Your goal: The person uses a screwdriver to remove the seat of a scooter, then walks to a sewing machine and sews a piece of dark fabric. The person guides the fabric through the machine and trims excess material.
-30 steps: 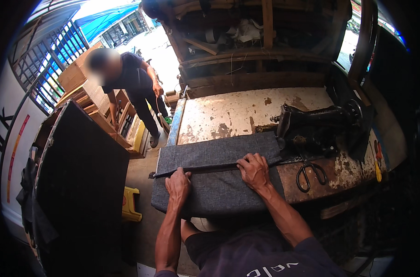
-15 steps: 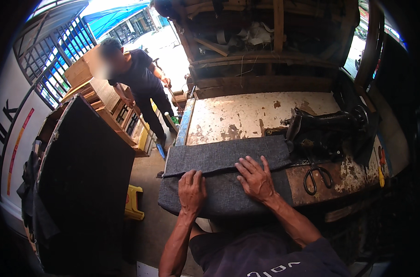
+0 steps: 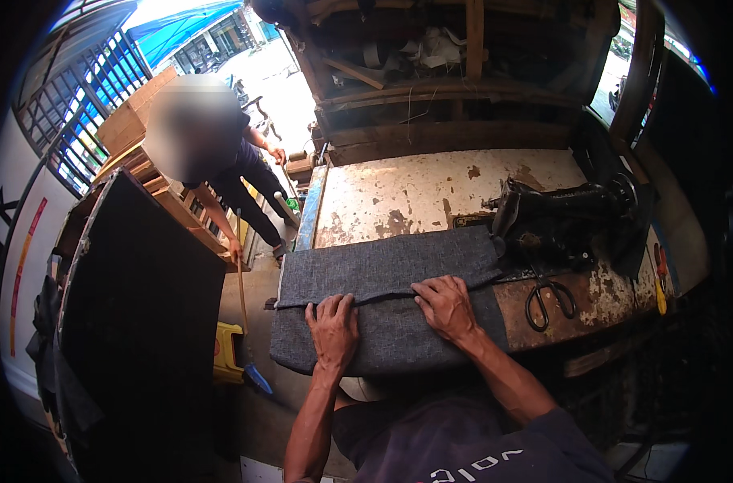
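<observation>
A dark grey woven fabric (image 3: pixel 391 259) lies along the near edge of the table, with a dark folded ridge running across it. My left hand (image 3: pixel 333 328) holds this ridge toward the left end, fingers curled over it. Farther right, my right hand (image 3: pixel 449 309) grips the same ridge with its fingers bent and close together. Both thumbs are mostly hidden. Right of the fabric stands a black sewing machine (image 3: pixel 564 211), and the cloth's far right corner reaches its base. Black-handled scissors (image 3: pixel 550 304) lie in front of the machine.
The worn table (image 3: pixel 366 205) has peeling paint. Tools with orange and yellow handles (image 3: pixel 661 282) lie at its right edge. A large black panel (image 3: pixel 149 322) stands at left, near a yellow stool (image 3: pixel 228 354). Beyond, a co-worker (image 3: pixel 221 153) bends over, holding a blue-ended broom (image 3: pixel 258 378).
My right hand's fingers, spread flat before, have drawn in and curled onto the ridge. My left hand stays at the ridge. The co-worker has come nearer and bent lower, the broom end moving closer.
</observation>
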